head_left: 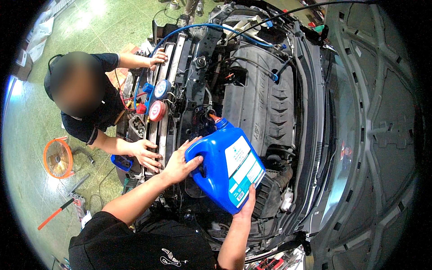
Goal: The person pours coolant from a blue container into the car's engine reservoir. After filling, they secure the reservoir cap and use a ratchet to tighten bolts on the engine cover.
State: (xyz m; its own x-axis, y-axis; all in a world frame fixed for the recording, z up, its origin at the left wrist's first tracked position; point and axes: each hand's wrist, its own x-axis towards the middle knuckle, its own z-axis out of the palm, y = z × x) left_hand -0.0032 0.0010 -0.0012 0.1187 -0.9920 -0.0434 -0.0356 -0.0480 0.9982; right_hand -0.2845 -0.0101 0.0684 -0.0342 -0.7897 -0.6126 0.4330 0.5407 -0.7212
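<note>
A large blue plastic jug (211,166) with a white label is tipped over the open engine bay, its neck pointing toward the far left. My left hand (181,163) is wrapped round its handle. My right hand (247,204) supports the jug's base, the thumb lying along the label side. Orange-red liquid (213,117) shows at the jug's mouth, right at a dark filler opening (208,112) beside the engine. Whether the neck touches that opening I cannot tell.
A co-worker (94,94) at the left rests both hands on the radiator (169,67). A gauge set with a red gauge (157,110) and a blue hose (189,27) sits there. The black engine cover (256,99) lies right of the jug's neck; the raised hood (378,135) fills the right side. An orange fan (58,158) stands on the floor.
</note>
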